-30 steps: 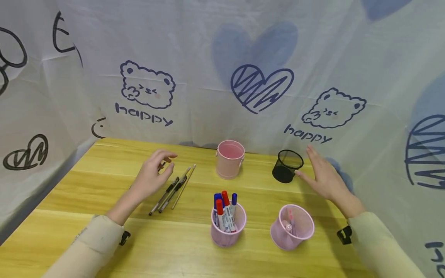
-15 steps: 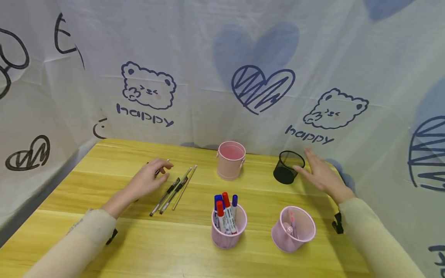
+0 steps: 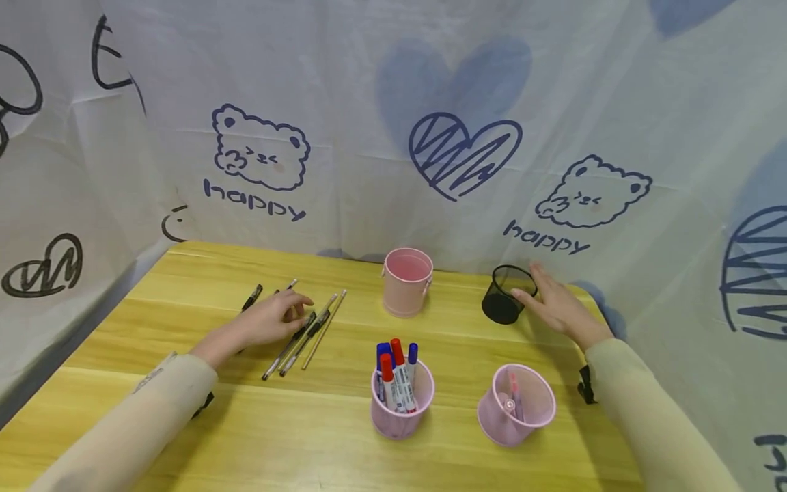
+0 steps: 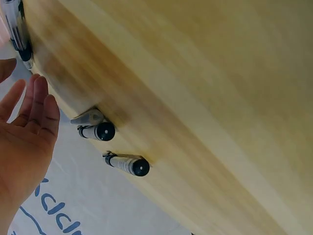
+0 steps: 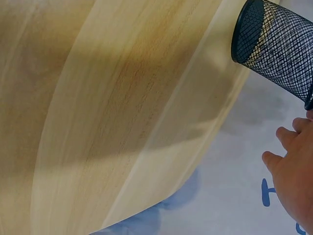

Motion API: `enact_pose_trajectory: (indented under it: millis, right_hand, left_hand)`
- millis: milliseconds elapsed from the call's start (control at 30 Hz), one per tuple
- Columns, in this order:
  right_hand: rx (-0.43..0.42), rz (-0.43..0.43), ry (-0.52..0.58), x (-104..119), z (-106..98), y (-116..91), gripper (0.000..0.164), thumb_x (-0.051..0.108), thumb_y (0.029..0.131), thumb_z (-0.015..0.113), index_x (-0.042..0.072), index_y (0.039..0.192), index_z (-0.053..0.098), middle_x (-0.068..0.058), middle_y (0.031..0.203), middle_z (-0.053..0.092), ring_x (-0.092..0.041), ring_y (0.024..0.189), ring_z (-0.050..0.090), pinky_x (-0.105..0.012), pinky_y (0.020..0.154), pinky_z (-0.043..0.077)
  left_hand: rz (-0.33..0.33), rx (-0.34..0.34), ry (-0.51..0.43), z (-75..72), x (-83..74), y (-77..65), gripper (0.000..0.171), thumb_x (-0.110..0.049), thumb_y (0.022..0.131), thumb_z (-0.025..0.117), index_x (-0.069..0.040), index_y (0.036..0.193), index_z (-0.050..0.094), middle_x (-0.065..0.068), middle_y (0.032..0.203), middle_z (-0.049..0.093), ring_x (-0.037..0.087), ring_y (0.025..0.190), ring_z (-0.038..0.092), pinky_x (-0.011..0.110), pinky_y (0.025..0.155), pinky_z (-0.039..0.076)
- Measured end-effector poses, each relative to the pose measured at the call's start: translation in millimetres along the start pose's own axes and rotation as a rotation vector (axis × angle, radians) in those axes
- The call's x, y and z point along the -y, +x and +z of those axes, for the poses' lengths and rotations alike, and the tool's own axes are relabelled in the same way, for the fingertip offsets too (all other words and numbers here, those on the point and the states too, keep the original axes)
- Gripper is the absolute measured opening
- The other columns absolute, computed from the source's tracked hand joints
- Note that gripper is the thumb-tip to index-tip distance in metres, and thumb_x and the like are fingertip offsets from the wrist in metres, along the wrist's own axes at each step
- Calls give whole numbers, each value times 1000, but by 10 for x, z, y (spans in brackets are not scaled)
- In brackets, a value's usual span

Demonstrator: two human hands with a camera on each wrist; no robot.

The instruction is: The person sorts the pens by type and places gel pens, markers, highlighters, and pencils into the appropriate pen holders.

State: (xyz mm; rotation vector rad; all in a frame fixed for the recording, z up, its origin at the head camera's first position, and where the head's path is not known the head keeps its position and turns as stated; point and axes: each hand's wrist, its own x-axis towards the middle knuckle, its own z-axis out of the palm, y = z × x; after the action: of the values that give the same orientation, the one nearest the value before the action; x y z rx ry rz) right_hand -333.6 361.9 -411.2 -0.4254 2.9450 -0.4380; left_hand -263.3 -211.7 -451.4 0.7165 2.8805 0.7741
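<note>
My left hand (image 3: pixel 270 320) hovers over loose pens at the left, its fingers loosely bent with nothing between them. Just beside its fingertips lie black-capped pens (image 3: pixel 304 342) and a thin pencil (image 3: pixel 326 329). Another black pen (image 3: pixel 252 298) pokes out behind the hand. In the left wrist view, the hand (image 4: pixel 29 132) shows its palm, with two pens (image 4: pixel 128 164) to its right. At the back right, my right hand (image 3: pixel 561 307) is at a black mesh pen cup (image 3: pixel 503 306), thumb and fingers extended around its rim. The right wrist view shows the fingertips near the cup's rim (image 5: pixel 308 100).
A pink bucket (image 3: pixel 406 299) stands at the back middle. Closer in are a pink cup (image 3: pixel 395 425) of red and blue markers and another pink cup (image 3: pixel 501 425) with small pink items inside. A printed cloth (image 3: pixel 356 219) hangs right behind the table.
My right hand has moved left, closer in to the black mesh cup. My left hand has shifted left, then back right and lower toward the pens.
</note>
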Motion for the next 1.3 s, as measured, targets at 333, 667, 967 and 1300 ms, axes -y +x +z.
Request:
enact_pose_trajectory:
  millis: [333,667,967,1300]
  right_hand:
    - [26,-3,-29,-14,19,-3,95,68,106,28,-2,164,0,-24,171,-1,-49,156,8,-64,125,7]
    - [-4,-35,-93,-4,52,-3,92,66,107,28,-3,165,4,-25,172,3,-46,156,11,-64,125,6]
    - [-23,-47,-92,-29,79,18,91,64,108,29,-4,164,5,-25,171,4,-46,156,12,-64,125,8]
    - [-49,-65,-90,-36,89,10,89,61,109,32,-3,165,6,-24,172,4,-45,156,13,-65,125,8]
  left_hand:
    - [5,32,18,41,38,46,39,-14,100,68,-1,136,63,9,109,65,16,91,61,37,80,57]
    - [-3,61,-5,32,38,74,36,-11,99,66,-2,134,67,7,103,59,14,86,57,32,74,52]
    - [-24,84,-40,22,21,111,37,-10,98,66,0,134,66,8,104,59,18,91,59,37,80,54]
    - [-76,110,-130,-34,11,165,34,-4,92,69,5,124,64,14,110,65,29,100,66,46,88,58]
